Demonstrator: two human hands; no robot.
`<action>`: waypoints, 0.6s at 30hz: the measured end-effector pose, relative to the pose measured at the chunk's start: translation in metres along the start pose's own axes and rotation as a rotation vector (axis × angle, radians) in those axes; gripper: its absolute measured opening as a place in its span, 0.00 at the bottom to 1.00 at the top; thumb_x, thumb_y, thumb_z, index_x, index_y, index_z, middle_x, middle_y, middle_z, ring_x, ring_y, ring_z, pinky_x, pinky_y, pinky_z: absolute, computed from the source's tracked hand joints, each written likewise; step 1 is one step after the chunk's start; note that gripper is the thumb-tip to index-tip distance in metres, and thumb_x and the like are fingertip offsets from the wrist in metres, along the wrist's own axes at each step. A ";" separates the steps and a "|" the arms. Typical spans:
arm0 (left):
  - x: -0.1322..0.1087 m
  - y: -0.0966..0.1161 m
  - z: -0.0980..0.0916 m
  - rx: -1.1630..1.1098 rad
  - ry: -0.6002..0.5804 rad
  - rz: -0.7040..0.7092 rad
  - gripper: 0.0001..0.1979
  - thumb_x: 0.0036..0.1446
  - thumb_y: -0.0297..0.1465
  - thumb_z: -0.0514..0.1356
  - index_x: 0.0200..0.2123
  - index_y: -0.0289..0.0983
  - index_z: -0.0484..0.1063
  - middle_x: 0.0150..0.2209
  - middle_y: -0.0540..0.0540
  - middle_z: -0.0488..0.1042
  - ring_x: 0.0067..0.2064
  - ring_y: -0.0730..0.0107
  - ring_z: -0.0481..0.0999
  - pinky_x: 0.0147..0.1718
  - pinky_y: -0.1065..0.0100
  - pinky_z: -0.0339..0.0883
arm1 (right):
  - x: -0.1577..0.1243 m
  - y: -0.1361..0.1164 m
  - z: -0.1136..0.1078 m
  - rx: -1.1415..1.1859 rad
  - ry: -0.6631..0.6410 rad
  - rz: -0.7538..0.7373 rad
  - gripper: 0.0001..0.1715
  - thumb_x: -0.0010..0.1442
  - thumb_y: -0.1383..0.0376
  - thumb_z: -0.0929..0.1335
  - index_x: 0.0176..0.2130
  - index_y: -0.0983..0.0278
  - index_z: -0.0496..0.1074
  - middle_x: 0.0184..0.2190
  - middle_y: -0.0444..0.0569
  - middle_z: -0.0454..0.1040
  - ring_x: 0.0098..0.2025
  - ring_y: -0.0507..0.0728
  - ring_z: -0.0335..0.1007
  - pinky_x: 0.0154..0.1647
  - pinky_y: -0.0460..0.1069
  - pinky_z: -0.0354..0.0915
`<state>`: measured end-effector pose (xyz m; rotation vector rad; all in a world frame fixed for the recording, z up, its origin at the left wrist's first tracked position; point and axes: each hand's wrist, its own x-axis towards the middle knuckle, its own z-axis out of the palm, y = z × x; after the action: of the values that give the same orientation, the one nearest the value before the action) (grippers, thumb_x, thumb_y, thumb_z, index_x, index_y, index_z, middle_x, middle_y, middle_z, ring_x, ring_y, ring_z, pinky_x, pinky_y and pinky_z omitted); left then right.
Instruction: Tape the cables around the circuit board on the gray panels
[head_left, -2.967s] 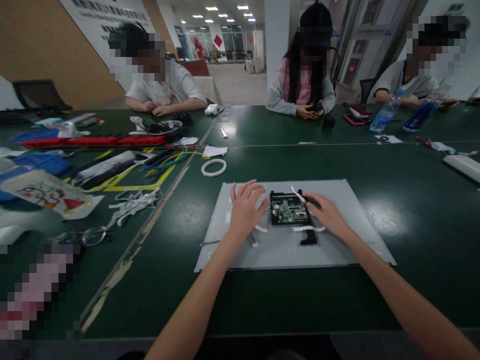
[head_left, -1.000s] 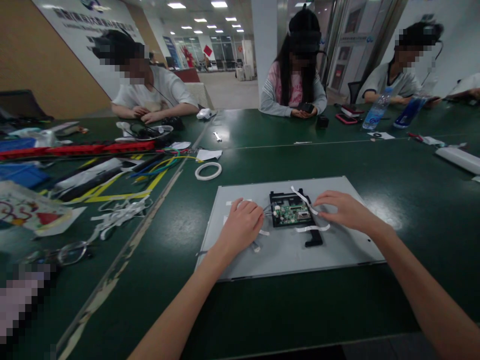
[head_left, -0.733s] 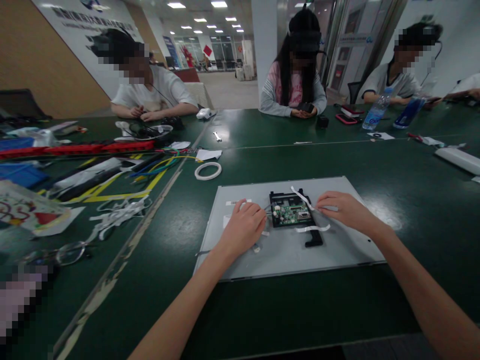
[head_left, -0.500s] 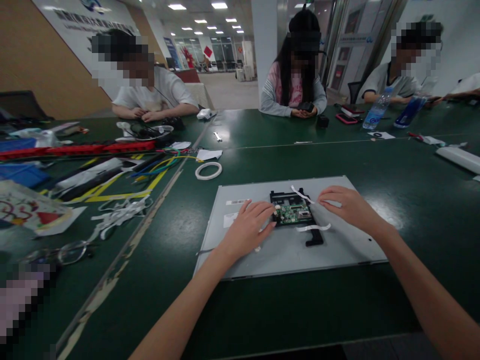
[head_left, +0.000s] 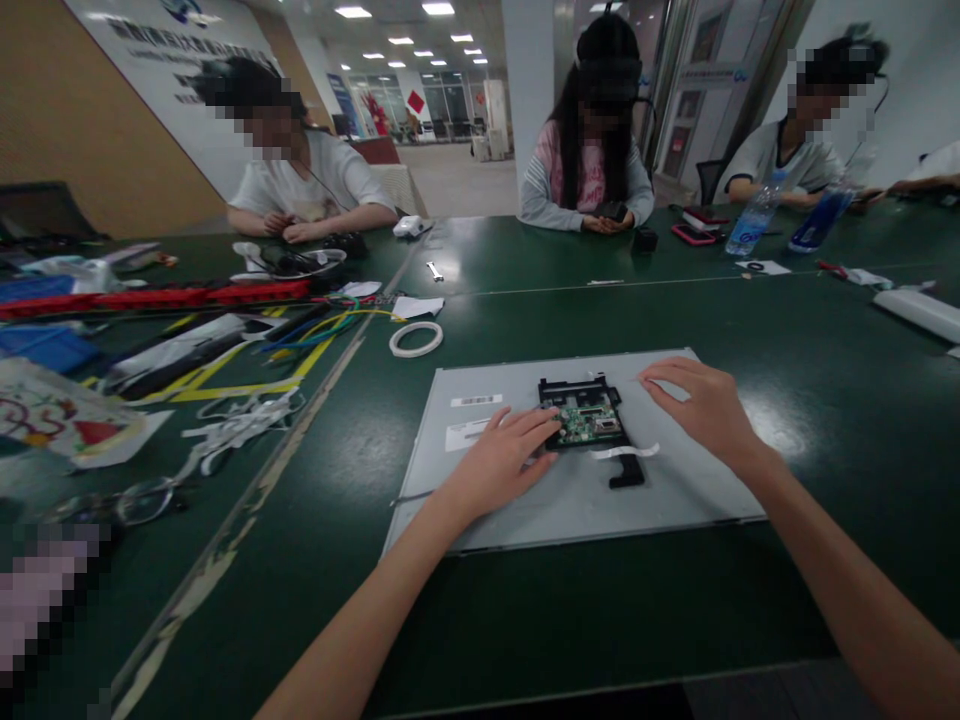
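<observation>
A grey flat panel [head_left: 540,505] lies on the green table in front of me. Near its middle, a small green circuit board [head_left: 587,421] sits in a black frame. A short white tape piece [head_left: 626,451] crosses the black tab below the frame. My left hand [head_left: 502,462] lies flat on the panel, fingers stretched out. Its tips touch the board's left edge. My right hand [head_left: 703,405] hovers over the panel right of the board. Its fingers are pressed together on the thin end of a white tape strip [head_left: 642,378].
A white tape roll [head_left: 416,339] lies beyond the panel. Coloured wires [head_left: 330,325], a red strip [head_left: 165,296], white scraps [head_left: 240,425] and glasses [head_left: 139,502] crowd the left side. Three people sit across the table, with bottles [head_left: 754,225] and phones near them.
My left hand slid right until its fingers reached the board. The white strip that lay across the board's upper right is gone from it, and my right hand has drawn away up and right.
</observation>
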<state>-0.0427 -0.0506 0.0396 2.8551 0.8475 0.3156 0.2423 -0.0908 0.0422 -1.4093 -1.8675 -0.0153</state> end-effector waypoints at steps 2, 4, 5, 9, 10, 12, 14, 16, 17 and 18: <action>0.000 0.001 0.000 -0.002 0.002 -0.006 0.19 0.63 0.35 0.49 0.57 0.43 0.59 0.60 0.46 0.60 0.60 0.64 0.59 0.59 0.51 0.45 | 0.001 -0.004 -0.001 0.026 0.035 0.012 0.10 0.60 0.64 0.64 0.39 0.61 0.74 0.39 0.47 0.74 0.42 0.56 0.69 0.48 0.54 0.64; 0.000 0.001 0.000 -0.007 0.004 -0.011 0.19 0.63 0.35 0.49 0.56 0.43 0.59 0.60 0.46 0.60 0.60 0.63 0.59 0.60 0.50 0.45 | 0.002 -0.009 -0.003 0.074 0.052 0.038 0.10 0.60 0.64 0.64 0.39 0.60 0.74 0.38 0.47 0.74 0.42 0.56 0.69 0.47 0.54 0.64; 0.000 0.001 0.000 -0.013 0.006 -0.013 0.19 0.63 0.35 0.49 0.56 0.43 0.59 0.59 0.46 0.61 0.60 0.63 0.59 0.60 0.50 0.45 | 0.002 -0.012 -0.003 0.107 0.056 0.056 0.10 0.60 0.64 0.64 0.38 0.60 0.75 0.37 0.47 0.74 0.41 0.56 0.70 0.46 0.54 0.65; 0.001 0.001 0.000 -0.063 0.073 -0.049 0.21 0.62 0.34 0.50 0.58 0.42 0.56 0.58 0.44 0.62 0.59 0.63 0.60 0.60 0.50 0.45 | 0.002 -0.021 -0.001 0.302 0.058 0.141 0.08 0.58 0.62 0.66 0.36 0.60 0.75 0.36 0.47 0.74 0.39 0.55 0.70 0.41 0.52 0.68; 0.001 0.001 0.000 -0.083 0.115 -0.070 0.22 0.62 0.34 0.51 0.59 0.42 0.54 0.58 0.44 0.62 0.59 0.63 0.60 0.60 0.51 0.46 | 0.002 -0.023 0.000 0.375 0.040 0.164 0.08 0.57 0.61 0.67 0.36 0.60 0.75 0.36 0.47 0.74 0.39 0.55 0.70 0.41 0.52 0.68; 0.001 0.001 -0.002 -0.134 0.225 -0.113 0.23 0.61 0.34 0.52 0.59 0.41 0.53 0.59 0.42 0.60 0.60 0.63 0.59 0.59 0.54 0.50 | 0.001 -0.028 0.002 0.532 -0.020 0.211 0.08 0.56 0.60 0.68 0.36 0.61 0.75 0.36 0.47 0.74 0.39 0.55 0.71 0.41 0.52 0.68; 0.002 0.002 -0.005 -0.195 0.321 -0.135 0.23 0.60 0.33 0.53 0.58 0.40 0.54 0.59 0.41 0.59 0.60 0.62 0.59 0.58 0.56 0.54 | 0.000 -0.033 0.003 0.667 -0.087 0.256 0.09 0.55 0.60 0.69 0.35 0.61 0.75 0.36 0.47 0.74 0.38 0.55 0.71 0.41 0.52 0.68; 0.001 0.004 -0.009 -0.263 0.360 -0.131 0.22 0.59 0.34 0.54 0.57 0.39 0.57 0.57 0.41 0.62 0.58 0.62 0.61 0.56 0.57 0.57 | -0.002 -0.038 0.004 0.765 -0.144 0.294 0.08 0.54 0.60 0.69 0.35 0.61 0.75 0.36 0.47 0.74 0.38 0.54 0.70 0.40 0.51 0.68; 0.001 0.005 -0.010 -0.300 0.358 -0.125 0.21 0.59 0.34 0.55 0.55 0.39 0.59 0.55 0.42 0.64 0.57 0.63 0.63 0.55 0.58 0.59 | -0.003 -0.040 0.005 0.812 -0.166 0.309 0.08 0.53 0.61 0.70 0.34 0.61 0.75 0.36 0.47 0.74 0.38 0.54 0.70 0.39 0.51 0.68; 0.001 0.006 -0.011 -0.341 0.344 -0.119 0.19 0.59 0.34 0.55 0.53 0.39 0.61 0.54 0.43 0.67 0.55 0.64 0.65 0.54 0.58 0.60 | -0.003 -0.042 0.007 0.858 -0.192 0.322 0.07 0.53 0.61 0.70 0.34 0.60 0.75 0.36 0.47 0.74 0.38 0.54 0.70 0.39 0.50 0.67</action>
<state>-0.0411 -0.0543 0.0519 2.4586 0.9112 0.8630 0.2041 -0.1069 0.0535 -1.0784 -1.4641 0.9880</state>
